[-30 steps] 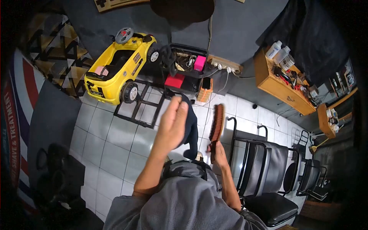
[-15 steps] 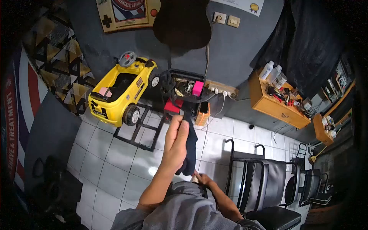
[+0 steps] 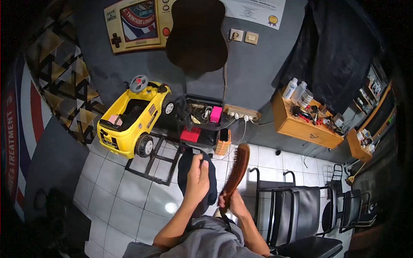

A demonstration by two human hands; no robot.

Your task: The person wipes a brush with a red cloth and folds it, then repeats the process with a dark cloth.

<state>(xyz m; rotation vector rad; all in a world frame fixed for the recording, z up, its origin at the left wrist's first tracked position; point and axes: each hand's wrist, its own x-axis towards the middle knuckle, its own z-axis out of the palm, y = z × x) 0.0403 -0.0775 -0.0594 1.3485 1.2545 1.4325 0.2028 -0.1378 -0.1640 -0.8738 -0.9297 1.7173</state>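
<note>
Gripping dark cloth (image 3: pixel 184 172) in left hand (image 3: pixel 198 181); right hand (image 3: pixel 230 206) clenched on wooden brush (image 3: pixel 238 165), just beside cloth, over tiled floor (image 3: pixel 129 189). Beyond: yellow toy car (image 3: pixel 129 122), open black case (image 3: pixel 204 99) holding cables (image 3: pixel 199 112) and pink box (image 3: pixel 215 114).

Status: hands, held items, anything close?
Left hand shut on dark item. Right hand grips wooden brush, held up beside it. Black chair close on right.

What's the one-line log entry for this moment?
left hand: holds dark navy item | right hand: grips wooden brush | brush: beside item, contact unclear
</note>
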